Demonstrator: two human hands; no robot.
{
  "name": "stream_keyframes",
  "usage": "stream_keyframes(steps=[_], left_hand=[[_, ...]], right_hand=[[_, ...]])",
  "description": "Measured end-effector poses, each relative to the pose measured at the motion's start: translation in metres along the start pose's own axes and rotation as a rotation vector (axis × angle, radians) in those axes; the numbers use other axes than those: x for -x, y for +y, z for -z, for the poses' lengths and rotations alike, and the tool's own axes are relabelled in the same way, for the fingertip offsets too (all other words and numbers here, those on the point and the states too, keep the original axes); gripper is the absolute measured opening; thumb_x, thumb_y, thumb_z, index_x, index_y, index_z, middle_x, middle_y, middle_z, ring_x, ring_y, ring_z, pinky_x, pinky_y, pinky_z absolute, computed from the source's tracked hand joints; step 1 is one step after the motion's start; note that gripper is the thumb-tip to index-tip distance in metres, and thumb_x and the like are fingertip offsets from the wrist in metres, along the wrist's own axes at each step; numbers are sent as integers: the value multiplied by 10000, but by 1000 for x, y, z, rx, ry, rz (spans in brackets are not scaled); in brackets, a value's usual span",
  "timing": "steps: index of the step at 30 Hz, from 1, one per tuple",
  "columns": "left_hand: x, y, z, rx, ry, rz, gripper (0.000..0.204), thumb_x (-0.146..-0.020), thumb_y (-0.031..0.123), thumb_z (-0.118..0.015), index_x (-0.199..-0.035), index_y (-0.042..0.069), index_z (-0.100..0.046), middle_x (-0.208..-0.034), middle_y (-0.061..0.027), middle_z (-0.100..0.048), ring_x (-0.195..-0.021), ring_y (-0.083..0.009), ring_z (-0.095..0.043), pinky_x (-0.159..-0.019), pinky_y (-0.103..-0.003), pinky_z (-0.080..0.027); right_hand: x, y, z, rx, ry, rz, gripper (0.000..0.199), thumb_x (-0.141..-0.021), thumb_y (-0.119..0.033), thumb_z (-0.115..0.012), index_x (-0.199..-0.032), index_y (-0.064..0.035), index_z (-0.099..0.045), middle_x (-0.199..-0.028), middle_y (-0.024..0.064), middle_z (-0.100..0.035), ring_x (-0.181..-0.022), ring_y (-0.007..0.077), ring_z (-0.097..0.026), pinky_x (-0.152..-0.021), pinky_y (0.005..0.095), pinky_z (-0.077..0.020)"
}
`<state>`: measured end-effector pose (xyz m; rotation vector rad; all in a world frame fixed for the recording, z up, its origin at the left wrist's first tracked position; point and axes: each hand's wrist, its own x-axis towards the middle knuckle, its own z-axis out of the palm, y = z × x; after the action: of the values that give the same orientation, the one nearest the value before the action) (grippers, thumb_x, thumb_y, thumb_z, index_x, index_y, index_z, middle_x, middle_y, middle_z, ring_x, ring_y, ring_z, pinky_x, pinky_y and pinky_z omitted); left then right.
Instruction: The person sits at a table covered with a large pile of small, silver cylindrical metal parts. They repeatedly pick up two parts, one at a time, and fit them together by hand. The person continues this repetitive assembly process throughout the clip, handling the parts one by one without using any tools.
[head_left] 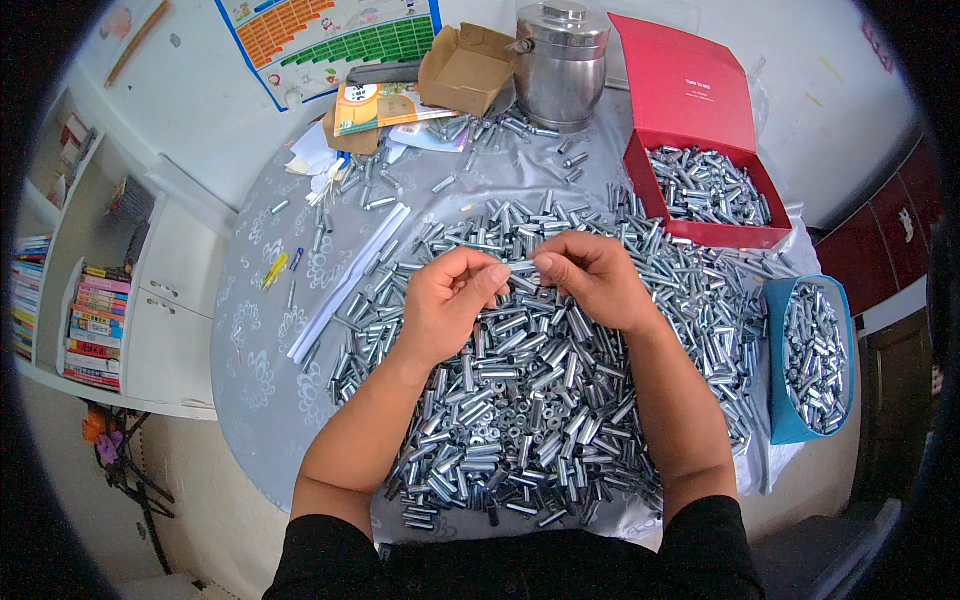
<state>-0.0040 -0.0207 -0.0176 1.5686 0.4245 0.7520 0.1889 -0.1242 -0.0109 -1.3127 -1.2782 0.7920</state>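
Note:
My left hand (448,305) and my right hand (600,280) meet over the middle of the table, each closed in a pinch. Between their fingertips lies a small silver metal bolt (521,267), roughly level; its ends are covered by my fingers. Below and around both hands spreads a large heap of loose metal sleeves (560,370), shiny and tube-shaped. Small washers or nuts (480,412) lie among them, nearer to me. Longer bolt-like pieces (690,290) form the right part of the heap.
An open red box (640,190) of metal pieces stands at the far right, a blue bin (790,436) of more at the right edge. A steel canister (563,70), a cardboard box (462,65) and booklets (385,105) sit at the back. Folded white paper (350,283) borders the heap's left.

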Motion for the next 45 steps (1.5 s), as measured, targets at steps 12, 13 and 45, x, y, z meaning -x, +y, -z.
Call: stream_keyframes(steps=[12, 13, 45], left_hand=[[-2, -6, 5, 15, 44, 51, 175, -951, 177, -625, -942, 4, -648, -792, -39, -654, -668, -78, -572, -634, -221, -476], [-2, -5, 5, 13, 40, 47, 176, -951, 178, -625, -942, 3, -647, -791, -39, -653, -668, -78, -572, -633, -221, -476], [-1, -4, 2, 43, 76, 46, 176, -951, 185, -632, -955, 10, -644, -791, -18, -651, -666, -55, -554, -622, -201, -463]], right_hand=[[-2, 5, -4, -86, 65, -10, 189, -884, -91, -709, -1049, -12, -663, -829, -29, -626, -714, 35, -533, -618, 210, -441], [-1, 2, 0, -40, 31, -46, 191, -882, -85, -711, -1053, -13, -662, -830, -31, -627, -716, 34, -534, -617, 207, -440], [-2, -2, -2, -26, 54, -77, 164, -895, -97, -696, -1030, -6, -678, -803, -30, -632, -713, 27, -539, -616, 204, -443]])
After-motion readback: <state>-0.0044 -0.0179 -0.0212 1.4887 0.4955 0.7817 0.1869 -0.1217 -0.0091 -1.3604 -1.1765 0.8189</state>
